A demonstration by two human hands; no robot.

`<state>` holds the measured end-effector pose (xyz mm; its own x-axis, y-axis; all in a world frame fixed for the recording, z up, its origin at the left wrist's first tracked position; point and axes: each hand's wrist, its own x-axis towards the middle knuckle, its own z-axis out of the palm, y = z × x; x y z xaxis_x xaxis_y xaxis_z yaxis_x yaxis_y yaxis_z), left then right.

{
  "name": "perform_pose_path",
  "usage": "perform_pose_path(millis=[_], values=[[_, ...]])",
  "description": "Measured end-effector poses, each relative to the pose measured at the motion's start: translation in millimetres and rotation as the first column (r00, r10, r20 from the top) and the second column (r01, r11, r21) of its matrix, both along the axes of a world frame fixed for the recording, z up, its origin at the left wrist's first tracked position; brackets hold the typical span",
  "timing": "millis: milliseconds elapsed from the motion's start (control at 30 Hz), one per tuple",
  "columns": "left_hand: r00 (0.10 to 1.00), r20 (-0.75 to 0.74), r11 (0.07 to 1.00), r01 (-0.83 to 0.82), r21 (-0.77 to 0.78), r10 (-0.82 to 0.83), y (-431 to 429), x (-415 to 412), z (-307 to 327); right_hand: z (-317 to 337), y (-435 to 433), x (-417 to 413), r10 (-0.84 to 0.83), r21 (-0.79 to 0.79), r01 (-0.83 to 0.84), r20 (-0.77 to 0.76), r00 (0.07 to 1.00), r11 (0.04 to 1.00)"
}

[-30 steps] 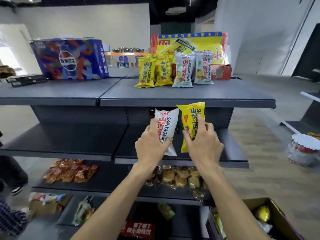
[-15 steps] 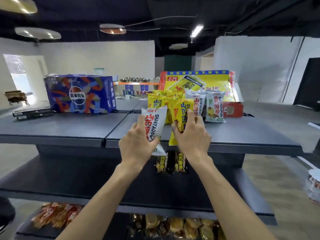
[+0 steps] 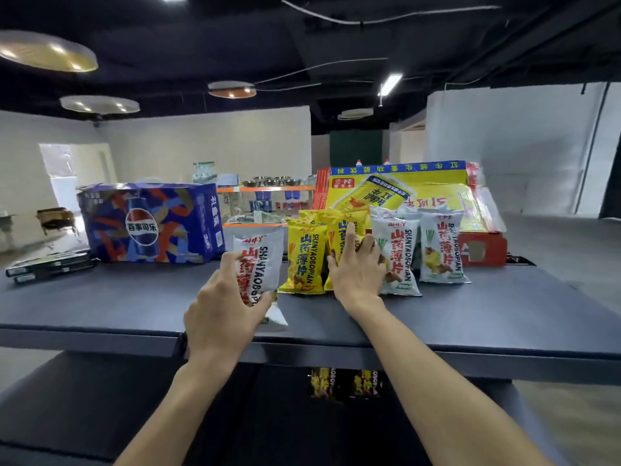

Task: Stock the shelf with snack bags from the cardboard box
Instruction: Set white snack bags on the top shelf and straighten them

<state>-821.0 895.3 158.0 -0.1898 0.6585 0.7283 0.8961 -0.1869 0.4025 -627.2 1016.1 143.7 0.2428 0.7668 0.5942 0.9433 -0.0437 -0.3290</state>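
My left hand (image 3: 221,311) grips a white snack bag (image 3: 260,264), held upright just above the front of the dark top shelf (image 3: 487,311). My right hand (image 3: 358,267) holds a yellow snack bag (image 3: 341,237), pressed into the row between another standing yellow bag (image 3: 304,260) and two white bags (image 3: 400,253). The bags stand upright in a row near the shelf's middle. The cardboard box is out of view.
A blue Pepsi carton (image 3: 151,223) sits at the back left of the shelf, flat dark packs (image 3: 50,265) beside it. A yellow and red drink carton (image 3: 403,193) stands behind the bags. More yellow bags (image 3: 346,383) lie on the shelf below.
Both hands rose from the lower shelf level to the top shelf. The yellow bag in my right hand went forward into the row; the white bag moved left and up.
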Motion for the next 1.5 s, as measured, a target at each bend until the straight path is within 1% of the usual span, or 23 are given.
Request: perform_pose_path(millis=[267, 467, 633, 667, 800, 900, 1067, 1233, 1500], values=[[0.996, 0.042, 0.995, 0.087, -0.055, -0.084, 28, 3, -5, -18, 0, -8, -0.032, -0.088, 0.036, 0.048, 0.998, 0.995], [0.989, 0.036, 0.987, 0.147, -0.066, -0.145, 38, -1, -8, -24, -12, -13, -0.015, -0.212, 0.023, 0.038, 0.999, 0.977], [0.985, 0.032, 0.983, 0.173, -0.066, -0.171, 33, -11, -6, -16, -25, -18, -0.027, -0.311, 0.036, 0.034, 0.999, 0.950], [0.984, 0.033, 0.982, 0.175, -0.071, -0.173, 32, -13, -5, -16, -24, -21, -0.024, -0.313, 0.032, 0.028, 0.999, 0.949], [0.980, 0.033, 0.978, 0.199, -0.061, -0.197, 27, -23, 0, -12, -13, -26, -0.037, -0.315, 0.013, -0.071, 0.997, 0.949], [0.978, 0.024, 0.977, 0.210, -0.037, -0.209, 23, -30, 4, -12, -7, -26, -0.063, -0.299, 0.035, -0.085, 0.994, 0.954], [0.975, 0.004, 0.975, 0.221, -0.028, -0.221, 15, -36, 8, -13, -9, -28, -0.088, -0.254, 0.065, -0.080, 0.993, 0.965], [0.974, -0.015, 0.973, 0.224, -0.062, -0.225, 12, -32, 7, -9, -27, -22, -0.106, -0.230, 0.086, -0.077, 0.991, 0.969], [0.957, -0.032, 0.956, 0.287, -0.059, -0.289, 10, 7, 12, 16, -52, 10, -0.003, -0.154, 0.003, 0.003, 1.000, 0.988]])
